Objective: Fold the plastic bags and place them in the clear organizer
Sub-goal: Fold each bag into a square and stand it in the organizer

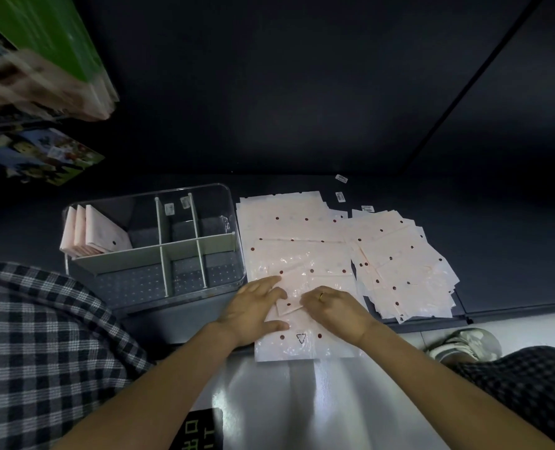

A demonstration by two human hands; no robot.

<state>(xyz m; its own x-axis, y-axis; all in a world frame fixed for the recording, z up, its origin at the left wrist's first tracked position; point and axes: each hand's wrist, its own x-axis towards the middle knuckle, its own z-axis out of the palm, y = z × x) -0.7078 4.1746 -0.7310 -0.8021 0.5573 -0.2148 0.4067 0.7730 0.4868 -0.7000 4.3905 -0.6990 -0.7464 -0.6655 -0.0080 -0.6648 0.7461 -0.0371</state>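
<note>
Dark grey worktop is filling most of the view, its far part sinking into shadow so that little can be made out there. Pale pink plastic bags with dark red dots are lying spread over its right half in two loose, overlapping piles, the near edge of the closer pile hanging over the worktop's front edge. Just to their left, the clear organizer is standing with white dividers splitting it into compartments; its far-left compartment is holding folded bags leaning upright together, and the near-left corner is being cut off by a checked sleeve. Blurred green and printed packages are hanging in the upper left, too smeared to read.

Near the front edge, the left hand is lying on the top bag with fingers spread fairly flat and thumb out, pressing it down. Touching it fingertip to fingertip, the right hand, wearing a ring, is curling its fingers over a small folded flap of that bag; whether it is pinching the flap or only pressing cannot be told. A shoe is showing at lower right, partly hidden.
</note>
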